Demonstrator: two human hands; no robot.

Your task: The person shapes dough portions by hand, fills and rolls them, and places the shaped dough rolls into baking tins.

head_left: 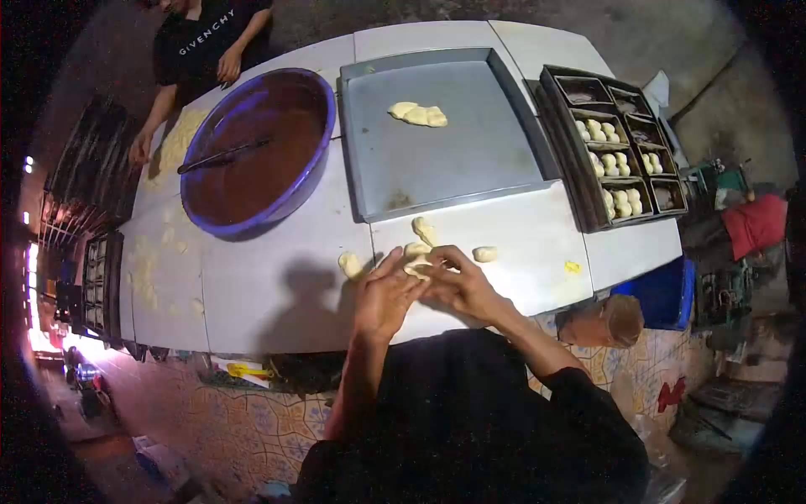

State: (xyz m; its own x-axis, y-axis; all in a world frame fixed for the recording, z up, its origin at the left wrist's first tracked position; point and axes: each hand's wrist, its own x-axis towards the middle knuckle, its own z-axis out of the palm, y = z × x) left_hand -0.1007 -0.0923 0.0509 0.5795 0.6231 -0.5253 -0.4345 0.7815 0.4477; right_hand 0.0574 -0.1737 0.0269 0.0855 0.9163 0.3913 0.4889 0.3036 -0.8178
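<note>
My left hand and my right hand meet over the near edge of the white table, closed around a small piece of pale dough. Their fingers partly cover it. Just beyond lies another dough piece, and a longer one is behind that. One dough lump rests beside my left hand. To the right of my right hand sits a short dough piece.
A grey metal tray holds a dough strip. Left of it stands a purple basin with brown contents and a dark stick. Sectioned dark tins hold dough balls at right. Another person stands across the table.
</note>
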